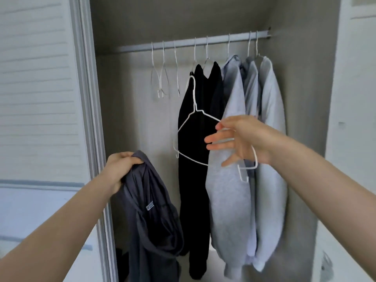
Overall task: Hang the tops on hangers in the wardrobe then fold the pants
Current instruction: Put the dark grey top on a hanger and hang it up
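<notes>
While the left hand (118,169) grips a bunched dark grey top (150,220) at its upper edge, fingers curled round the cloth at seven o'clock, the right hand (242,139) holds a white wire hanger (195,110) off the rail, thumb and forefinger pinching its right shoulder and the other fingers spread. The hanger tilts at centre, in front of a black top (195,180). On the rail (183,44) at twelve o'clock hang bare hangers (162,78), the black top, and light grey tops (234,190) toward three o'clock.
</notes>
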The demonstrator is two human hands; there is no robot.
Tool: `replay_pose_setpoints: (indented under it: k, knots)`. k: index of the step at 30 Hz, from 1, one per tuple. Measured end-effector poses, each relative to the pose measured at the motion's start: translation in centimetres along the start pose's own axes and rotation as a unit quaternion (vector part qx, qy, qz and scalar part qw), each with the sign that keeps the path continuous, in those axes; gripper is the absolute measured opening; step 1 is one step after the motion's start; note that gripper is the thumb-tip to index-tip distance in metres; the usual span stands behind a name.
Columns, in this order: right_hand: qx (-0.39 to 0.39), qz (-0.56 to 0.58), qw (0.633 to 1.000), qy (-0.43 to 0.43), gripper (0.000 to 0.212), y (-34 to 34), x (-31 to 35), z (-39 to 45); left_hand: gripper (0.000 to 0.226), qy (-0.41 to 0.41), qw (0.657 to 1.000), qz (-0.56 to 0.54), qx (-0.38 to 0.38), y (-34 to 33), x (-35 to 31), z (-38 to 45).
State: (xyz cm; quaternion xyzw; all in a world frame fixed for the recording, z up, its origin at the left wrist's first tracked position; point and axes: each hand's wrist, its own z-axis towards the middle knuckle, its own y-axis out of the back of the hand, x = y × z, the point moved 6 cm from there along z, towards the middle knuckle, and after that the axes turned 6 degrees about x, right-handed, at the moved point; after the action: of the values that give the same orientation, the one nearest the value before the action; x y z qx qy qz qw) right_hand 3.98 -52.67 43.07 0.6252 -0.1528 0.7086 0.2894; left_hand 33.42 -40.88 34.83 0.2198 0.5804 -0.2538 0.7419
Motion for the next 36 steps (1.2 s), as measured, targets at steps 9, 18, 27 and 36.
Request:
replay_pose_setpoints:
  k: [9, 18, 27, 36]
  knots:
    - [0.159, 0.186, 0.962, -0.121, 0.018, 0.5, -7.6, -11.4, 0.009, -0.007, 0.996, 0.089, -0.020, 1.2, 4.2, -2.8]
    - [0.240, 0.154, 0.952, -0.110, 0.016, 1.8, -9.5, -15.0, 0.020, -0.044, 0.981, 0.188, 0.014, -0.7, 3.3, -5.0]
    - [0.176, 0.154, 0.971, -0.044, 0.018, -1.6, -13.0, -12.5, 0.010, -0.104, 0.974, 0.136, 0.150, -8.4, -3.4, -11.0]
    - [0.130, 0.076, 0.984, 0.097, 0.022, 1.8, -11.3, -12.4, 0.019, -0.299, 0.861, 0.369, 0.181, -8.3, -8.5, -14.3]
